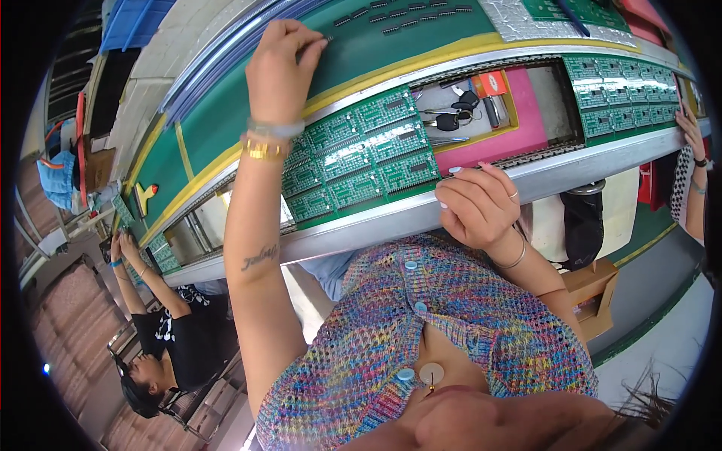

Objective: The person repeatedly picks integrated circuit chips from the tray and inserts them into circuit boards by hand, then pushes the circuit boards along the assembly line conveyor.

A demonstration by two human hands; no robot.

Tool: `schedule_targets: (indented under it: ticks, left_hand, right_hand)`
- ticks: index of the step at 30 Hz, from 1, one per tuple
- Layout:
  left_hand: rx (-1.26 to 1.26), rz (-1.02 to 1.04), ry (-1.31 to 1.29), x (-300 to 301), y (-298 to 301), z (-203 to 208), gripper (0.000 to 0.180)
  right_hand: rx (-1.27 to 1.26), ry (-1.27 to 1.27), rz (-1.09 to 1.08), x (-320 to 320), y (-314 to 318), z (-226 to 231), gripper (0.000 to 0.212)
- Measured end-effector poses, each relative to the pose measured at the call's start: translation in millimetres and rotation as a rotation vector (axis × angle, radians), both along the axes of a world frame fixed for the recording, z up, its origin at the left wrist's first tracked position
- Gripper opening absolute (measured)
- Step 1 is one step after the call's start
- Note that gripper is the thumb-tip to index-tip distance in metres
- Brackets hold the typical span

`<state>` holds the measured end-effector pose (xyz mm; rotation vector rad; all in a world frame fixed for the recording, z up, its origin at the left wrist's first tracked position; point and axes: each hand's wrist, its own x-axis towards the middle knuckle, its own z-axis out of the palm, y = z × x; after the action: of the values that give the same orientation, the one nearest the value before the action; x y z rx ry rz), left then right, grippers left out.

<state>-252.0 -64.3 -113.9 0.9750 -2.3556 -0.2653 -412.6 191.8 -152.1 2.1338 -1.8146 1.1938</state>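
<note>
My left hand reaches over the green mat beyond the rail, thumb and forefinger pinched together. At their tips is a small dark chip with pins. Several more black chips lie in rows on the mat, right of that hand. Below it, a panel of green circuit boards sits in the rail track, partly hidden by my left forearm. My right hand is closed over the near metal rail, just right of the panel, its fingers curled; what they hold, if anything, is hidden.
A pink tray with keys and small tools shows between the rails. Further right is another circuit board panel. One co-worker works at far left; another person's hand touches the right panel. A cardboard box stands below.
</note>
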Motion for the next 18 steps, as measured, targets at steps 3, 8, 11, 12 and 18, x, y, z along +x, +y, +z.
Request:
schedule_targets:
  ticks: [3,8,11,12,18]
  left_hand:
    - [-0.003,-0.062,-0.041,22,48,14,0.012]
    - [0.105,-0.037,-0.068,41,85,2,0.01]
    - [0.087,-0.031,-0.1,43,87,-3,0.011]
    - [0.075,-0.03,-0.096,44,87,-4,0.011]
    - [0.063,-0.042,-0.094,44,88,-5,0.011]
  right_hand:
    - [0.002,0.009,0.003,0,-1,1,0.012]
    - [0.004,0.032,0.001,0,-2,4,0.013]
    - [0.007,0.022,-0.003,0,-2,4,0.013]
    - [0.004,0.02,-0.003,0,-3,3,0.013]
    - [0.004,0.014,-0.001,0,-2,2,0.013]
